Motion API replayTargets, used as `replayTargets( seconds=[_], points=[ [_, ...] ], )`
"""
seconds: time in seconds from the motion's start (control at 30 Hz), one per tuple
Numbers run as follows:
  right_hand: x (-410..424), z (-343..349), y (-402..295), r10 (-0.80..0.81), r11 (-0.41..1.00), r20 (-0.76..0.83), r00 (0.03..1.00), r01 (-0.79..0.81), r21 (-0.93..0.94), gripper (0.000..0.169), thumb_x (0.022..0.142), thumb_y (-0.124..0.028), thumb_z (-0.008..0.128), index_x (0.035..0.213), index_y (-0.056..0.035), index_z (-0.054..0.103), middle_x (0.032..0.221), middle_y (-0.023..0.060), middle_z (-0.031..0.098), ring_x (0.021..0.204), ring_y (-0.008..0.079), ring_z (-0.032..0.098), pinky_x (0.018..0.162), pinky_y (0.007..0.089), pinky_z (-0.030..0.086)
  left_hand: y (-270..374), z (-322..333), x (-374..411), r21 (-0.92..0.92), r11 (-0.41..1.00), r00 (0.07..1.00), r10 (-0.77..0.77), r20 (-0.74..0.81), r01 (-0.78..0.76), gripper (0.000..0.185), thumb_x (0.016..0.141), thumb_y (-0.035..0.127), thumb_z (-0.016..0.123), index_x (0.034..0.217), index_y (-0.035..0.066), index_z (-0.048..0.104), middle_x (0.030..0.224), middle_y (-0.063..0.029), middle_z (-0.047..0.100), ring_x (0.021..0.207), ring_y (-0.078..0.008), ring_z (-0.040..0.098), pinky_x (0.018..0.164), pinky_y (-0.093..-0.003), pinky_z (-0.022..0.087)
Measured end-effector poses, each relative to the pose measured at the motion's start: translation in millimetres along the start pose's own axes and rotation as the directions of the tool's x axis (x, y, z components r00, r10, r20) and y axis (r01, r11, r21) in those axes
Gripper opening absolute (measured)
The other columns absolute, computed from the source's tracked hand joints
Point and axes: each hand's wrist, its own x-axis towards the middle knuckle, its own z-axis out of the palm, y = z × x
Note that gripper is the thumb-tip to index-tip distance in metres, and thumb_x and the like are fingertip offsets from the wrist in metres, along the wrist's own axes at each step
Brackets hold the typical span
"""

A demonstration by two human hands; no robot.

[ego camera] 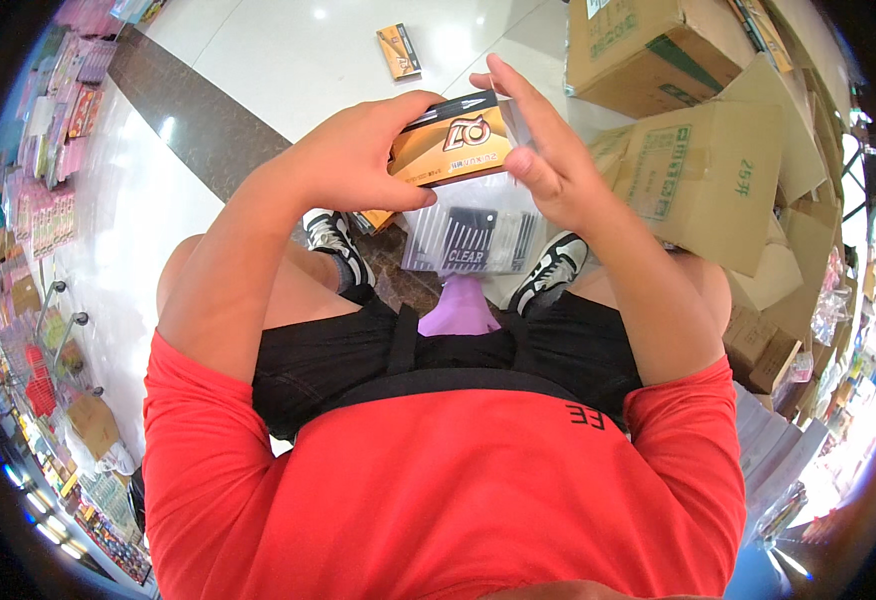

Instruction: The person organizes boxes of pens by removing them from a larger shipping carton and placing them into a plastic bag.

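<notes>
My left hand (367, 154) grips the left end of a small orange and black cardboard box (449, 142), its thumb below and fingers above. At the box's right end is my right hand (543, 142), thumb and fingers spread around a clear, film-like edge; whether it presses on the box I cannot tell. Beneath, between my shoes, lie clear plastic packs (472, 240) with a black printed panel. More orange boxes (373, 220) show partly under my left forearm and hand. A similar orange and black box (399, 52) lies on the floor farther ahead.
Large cardboard cartons (655, 56) stand at the right, with open flaps (700, 180) reaching near my right forearm. A purple stool or seat part (460, 306) shows between my legs. Shelves of packaged goods (52, 217) line the left, with a wheeled metal frame (59, 286) near them.
</notes>
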Motion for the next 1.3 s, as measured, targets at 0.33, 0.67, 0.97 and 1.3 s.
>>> replayTargets(
  seconds=[0.33, 0.67, 0.97, 1.3],
  points=[
    [-1, 34, -25, 0.503, 0.669, -0.061, 0.862, -0.343, 0.660, 0.067, 0.113, -0.055, 0.022, 0.165, -0.0130, 0.031, 0.155, 0.0098, 0.048, 0.138, 0.0217, 0.051, 0.116, 0.0384, 0.043, 9, 15, 5, -0.115, 0.993, 0.994, 0.006, -0.108, -0.018, 0.090, 0.072, 0.022, 0.087, 0.150, 0.004, 0.043, 0.126, -0.0174, 0.066, 0.117, -0.0272, 0.065, 0.101, -0.0388, 0.051],
    [-11, 46, -8, 0.499, 0.620, -0.182, 0.847, -0.202, 0.758, 0.070, 0.113, -0.055, 0.021, 0.162, -0.0072, 0.037, 0.154, 0.0053, 0.049, 0.136, 0.0186, 0.049, 0.118, 0.0356, 0.036, 21, 75, 19, -0.234, 0.972, 0.979, -0.034, -0.199, -0.013, 0.088, 0.079, 0.018, 0.085, 0.149, 0.000, 0.034, 0.131, -0.0183, 0.058, 0.125, -0.0271, 0.059, 0.106, -0.0411, 0.047],
    [-6, 39, -15, 0.370, 0.717, -0.293, 0.882, -0.070, 0.694, 0.079, 0.111, -0.060, 0.017, 0.160, -0.0013, 0.036, 0.157, 0.0174, 0.049, 0.139, 0.0261, 0.051, 0.121, 0.0401, 0.037, 20, 89, 24, -0.275, 0.960, 0.952, -0.037, -0.303, -0.050, 0.088, 0.080, 0.031, 0.087, 0.144, -0.002, 0.036, 0.128, -0.0214, 0.059, 0.120, -0.0274, 0.060, 0.102, -0.0416, 0.049],
    [0, 4, -28, 0.254, 0.860, -0.147, 0.956, -0.153, 0.488, 0.093, 0.091, -0.068, 0.064, 0.153, -0.0030, 0.041, 0.151, 0.0143, 0.047, 0.143, 0.0278, 0.042, 0.121, 0.0418, 0.030, 13, 85, 24, -0.510, 0.802, 0.932, 0.152, -0.328, -0.310, 0.085, 0.080, 0.036, 0.089, 0.134, -0.005, 0.040, 0.119, -0.0214, 0.063, 0.110, -0.0261, 0.066, 0.095, -0.0377, 0.053]
  ],
)
